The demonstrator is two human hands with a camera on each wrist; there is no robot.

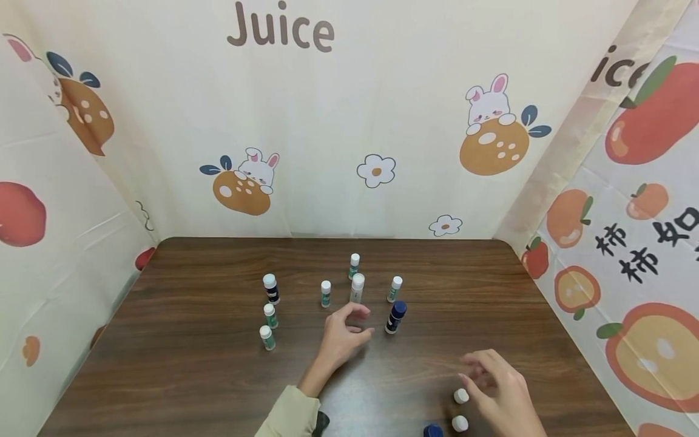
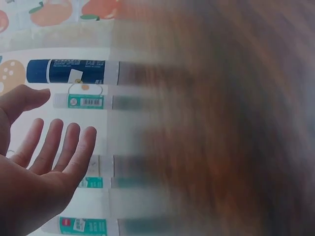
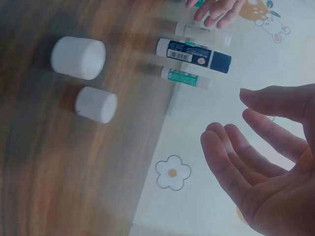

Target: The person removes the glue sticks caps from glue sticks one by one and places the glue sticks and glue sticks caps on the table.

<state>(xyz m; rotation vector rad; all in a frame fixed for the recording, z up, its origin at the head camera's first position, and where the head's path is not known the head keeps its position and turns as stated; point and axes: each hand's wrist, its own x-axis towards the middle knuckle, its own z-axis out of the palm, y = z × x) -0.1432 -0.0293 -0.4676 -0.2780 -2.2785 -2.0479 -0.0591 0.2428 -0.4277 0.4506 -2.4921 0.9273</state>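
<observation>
My left hand [image 1: 341,337] is over the table, its thumb and loosely bent fingers apart with nothing between them. Just beyond its fingertips stands a white-capped glue stick [image 1: 357,289]. To the right of that hand is a navy glue stick [image 1: 395,317] with a blue cap, upright on the table. At the front right my right hand [image 1: 499,391] hovers beside a small white cap [image 1: 461,396], holding nothing. A second white cap [image 1: 460,423] lies nearer me. The right wrist view shows both caps as hollow white cylinders, with the empty curved fingers [image 3: 221,162] apart from them.
On the left of the table stand a navy glue stick [image 1: 271,289] with a pale cap and two green ones [image 1: 267,338]. More small green glue sticks [image 1: 326,294] stand around the middle. A blue cap [image 1: 433,431] sits at the front. Printed curtains [image 1: 338,121] enclose the table [image 1: 191,364].
</observation>
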